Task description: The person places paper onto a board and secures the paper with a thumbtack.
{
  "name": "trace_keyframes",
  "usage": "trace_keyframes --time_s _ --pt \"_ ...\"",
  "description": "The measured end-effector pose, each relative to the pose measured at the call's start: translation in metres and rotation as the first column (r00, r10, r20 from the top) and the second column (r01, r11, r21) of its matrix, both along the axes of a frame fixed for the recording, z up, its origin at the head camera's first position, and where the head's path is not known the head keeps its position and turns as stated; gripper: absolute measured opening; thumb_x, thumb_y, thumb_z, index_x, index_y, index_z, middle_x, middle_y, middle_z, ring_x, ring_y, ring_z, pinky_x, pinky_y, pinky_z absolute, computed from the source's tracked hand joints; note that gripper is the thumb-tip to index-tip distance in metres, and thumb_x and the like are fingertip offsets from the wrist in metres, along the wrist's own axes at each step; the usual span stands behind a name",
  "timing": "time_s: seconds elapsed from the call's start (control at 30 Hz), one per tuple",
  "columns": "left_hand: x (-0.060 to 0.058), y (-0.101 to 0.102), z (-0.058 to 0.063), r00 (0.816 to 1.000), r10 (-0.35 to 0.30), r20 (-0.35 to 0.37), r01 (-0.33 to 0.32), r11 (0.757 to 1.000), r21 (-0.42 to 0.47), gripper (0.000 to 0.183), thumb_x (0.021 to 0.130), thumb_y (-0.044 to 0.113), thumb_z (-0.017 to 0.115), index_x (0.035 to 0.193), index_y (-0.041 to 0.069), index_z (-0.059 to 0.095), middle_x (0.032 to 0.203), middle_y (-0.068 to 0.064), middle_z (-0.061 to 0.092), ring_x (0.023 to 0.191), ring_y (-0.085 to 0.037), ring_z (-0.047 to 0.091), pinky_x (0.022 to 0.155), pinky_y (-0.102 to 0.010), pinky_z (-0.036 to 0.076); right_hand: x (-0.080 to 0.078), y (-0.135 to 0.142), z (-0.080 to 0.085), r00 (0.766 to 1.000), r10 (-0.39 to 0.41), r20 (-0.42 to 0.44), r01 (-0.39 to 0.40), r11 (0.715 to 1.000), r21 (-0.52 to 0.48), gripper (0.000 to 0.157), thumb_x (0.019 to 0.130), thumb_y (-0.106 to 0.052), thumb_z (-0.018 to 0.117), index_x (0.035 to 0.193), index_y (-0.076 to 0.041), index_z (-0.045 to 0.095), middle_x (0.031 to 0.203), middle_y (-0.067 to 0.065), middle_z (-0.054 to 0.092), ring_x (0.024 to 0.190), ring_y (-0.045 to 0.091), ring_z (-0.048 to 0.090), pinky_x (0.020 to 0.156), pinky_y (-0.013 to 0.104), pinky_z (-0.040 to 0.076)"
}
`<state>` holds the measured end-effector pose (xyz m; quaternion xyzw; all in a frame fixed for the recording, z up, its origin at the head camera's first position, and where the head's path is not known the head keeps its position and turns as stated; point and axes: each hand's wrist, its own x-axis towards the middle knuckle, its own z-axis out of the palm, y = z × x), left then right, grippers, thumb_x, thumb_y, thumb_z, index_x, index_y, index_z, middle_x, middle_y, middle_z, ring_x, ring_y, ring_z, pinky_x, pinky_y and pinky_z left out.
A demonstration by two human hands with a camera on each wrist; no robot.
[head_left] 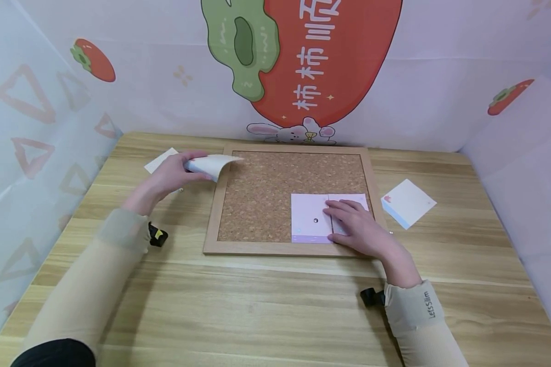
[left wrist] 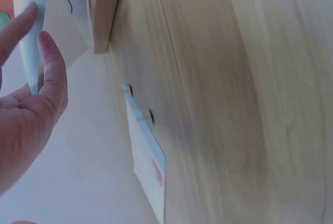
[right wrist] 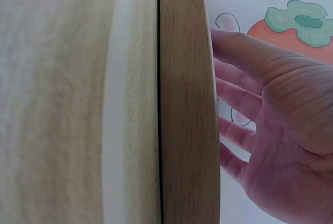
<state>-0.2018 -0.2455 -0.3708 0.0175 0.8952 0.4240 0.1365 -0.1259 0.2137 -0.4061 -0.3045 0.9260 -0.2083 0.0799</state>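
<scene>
The left hand (head_left: 176,173) is pinching a curling white-and-blue paper sheet (head_left: 213,164), its free end hanging over the left side of a rectangular, wood-framed cork board (head_left: 257,204). Behind that hand, a blue-edged white paper (head_left: 158,162) is lying on the pale wooden table (head_left: 257,306). At the board's lower right, two white-and-purple paper sheets (head_left: 304,214) are lying side by side — the left one bearing a small silver pin (head_left: 316,220). The right hand (head_left: 360,227) is resting, fingers loosely extended, on the right one — a square white note with a blue strip (head_left: 408,203) is lying beyond.
</scene>
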Motion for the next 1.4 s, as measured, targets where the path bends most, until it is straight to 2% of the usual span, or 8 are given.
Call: trace_keyframes --time_s 0.13,0.3,0.47,0.7,0.93,1.1,1.23,1.4 --pt "0.007 0.015 0.003 1.000 -0.021 0.015 0.020 0.998 0.057 0.068 0.095 0.042 0.066 0.151 0.011 0.043 0.153 -0.018 0.044 0.115 -0.022 0.059 0.102 -0.037 0.047 0.000 0.000 0.000 1.000 0.002 -0.001 -0.002 1.000 0.005 0.058 0.089 -0.023 0.075 0.140 -0.002 0.056 0.156 0.014 0.043 0.144 0.042 0.036 0.118 0.058 0.029" --pt "0.013 0.028 0.000 0.999 -0.017 -0.031 0.021 0.990 0.142 0.049 0.104 0.034 0.052 0.147 0.010 0.050 0.143 -0.017 0.054 0.095 -0.007 0.061 0.081 -0.021 0.055 0.001 0.001 0.000 1.000 0.005 -0.010 -0.005 1.000 0.000 0.057 0.089 -0.022 0.075 0.139 -0.003 0.056 0.156 0.015 0.044 0.143 0.043 0.036 0.117 0.059 0.029" --pt "0.020 0.037 -0.004 0.997 -0.003 -0.074 0.010 0.995 0.098 0.041 0.104 0.035 0.052 0.142 0.021 0.056 0.127 -0.010 0.062 0.100 -0.016 0.052 0.081 -0.027 0.046 0.001 0.000 0.000 1.000 0.001 -0.006 -0.001 1.000 -0.008 0.058 0.088 -0.023 0.075 0.139 -0.003 0.056 0.156 0.015 0.044 0.143 0.042 0.036 0.117 0.060 0.029" --pt "0.026 0.047 -0.006 0.993 -0.019 -0.120 0.034 0.992 0.121 0.049 0.101 0.028 0.060 0.147 0.016 0.049 0.147 -0.015 0.052 0.140 -0.032 0.045 0.116 -0.051 0.037 0.001 0.000 -0.001 1.000 0.004 -0.019 -0.005 1.000 -0.014 0.057 0.088 -0.021 0.076 0.138 -0.002 0.057 0.155 0.015 0.045 0.142 0.043 0.037 0.117 0.059 0.030" --pt "0.032 0.056 -0.007 0.996 -0.077 -0.041 0.083 0.984 0.158 0.049 0.101 0.023 0.060 0.143 0.001 0.046 0.131 -0.021 0.056 0.116 -0.038 0.065 0.084 -0.034 0.060 0.001 0.001 -0.002 1.000 -0.004 -0.007 0.003 1.000 -0.015 0.057 0.088 -0.022 0.076 0.139 -0.003 0.056 0.156 0.014 0.044 0.143 0.042 0.036 0.117 0.059 0.029" --pt "0.039 0.064 -0.006 0.989 -0.140 -0.040 0.143 0.986 0.085 0.027 0.100 0.022 0.060 0.116 0.000 0.059 0.119 -0.018 0.061 0.106 -0.027 0.065 0.082 -0.025 0.053 0.000 0.000 -0.002 1.000 -0.007 0.011 0.007 1.000 -0.011 0.058 0.089 -0.024 0.075 0.139 -0.003 0.056 0.156 0.014 0.043 0.144 0.041 0.034 0.118 0.059 0.028" --pt "0.044 0.071 -0.007 0.987 -0.158 -0.030 0.158 0.987 0.007 0.026 0.097 0.024 0.065 0.113 0.003 0.062 0.113 -0.017 0.071 0.099 -0.023 0.066 0.081 -0.028 0.052 0.000 0.000 -0.002 1.000 -0.008 0.020 0.008 1.000 -0.009 0.059 0.089 -0.025 0.075 0.140 -0.004 0.055 0.157 0.013 0.042 0.145 0.041 0.034 0.118 0.059 0.027" --pt "0.047 0.079 -0.006 0.981 -0.190 0.032 0.190 0.982 -0.002 0.022 0.094 0.025 0.069 0.097 0.006 0.058 0.091 -0.008 0.075 0.074 -0.015 0.058 0.064 -0.026 0.044 0.000 0.001 -0.001 1.000 -0.004 0.017 0.004 1.000 -0.005 0.059 0.089 -0.024 0.075 0.140 -0.003 0.055 0.157 0.014 0.042 0.145 0.042 0.033 0.118 0.059 0.027"
